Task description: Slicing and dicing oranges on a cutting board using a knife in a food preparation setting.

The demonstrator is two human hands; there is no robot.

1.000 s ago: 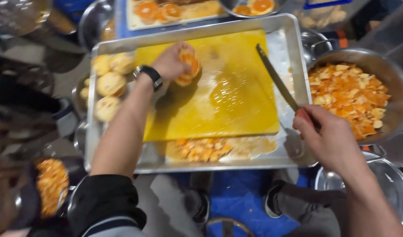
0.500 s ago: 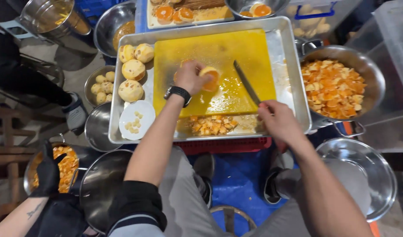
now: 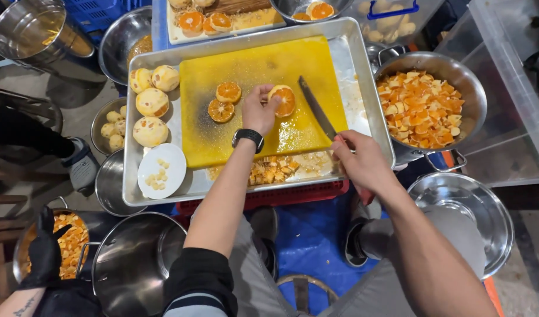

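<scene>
Gripping an orange slice (image 3: pixel 283 100) between thumb and fingertips, the left hand (image 3: pixel 259 110) holds it at the middle of the yellow board (image 3: pixel 252 64), the cut face turned up toward the camera. Whether the slice rests on the board or is lifted a little, I cannot tell. The right hand (image 3: pixel 363 161) is clenched around the handle of a knife (image 3: pixel 315 108); the handle itself is hidden inside the fist. The blade lies flat over the board, its long axis going from the right hand up and to the left, and the tip comes just beside the slice, on its right. So the slice lies up and left from the knife grip, and the left hand is the nearer one to it.

Two more slices (image 3: pixel 221 101) lie on the board, left of the held one. The board sits in a steel tray (image 3: pixel 372 114). Peeled oranges (image 3: pixel 149 100) stand at the tray's left end, a white lid (image 3: pixel 158 170) with small bits lies below them, and chopped peel (image 3: pixel 272 170) is piled along the near edge. A pan (image 3: pixel 478 94) full of peel pieces stands right of the tray. At the lower left, another person's black-gloved hand (image 3: pixel 43 249) is over a pot of peel.
</scene>
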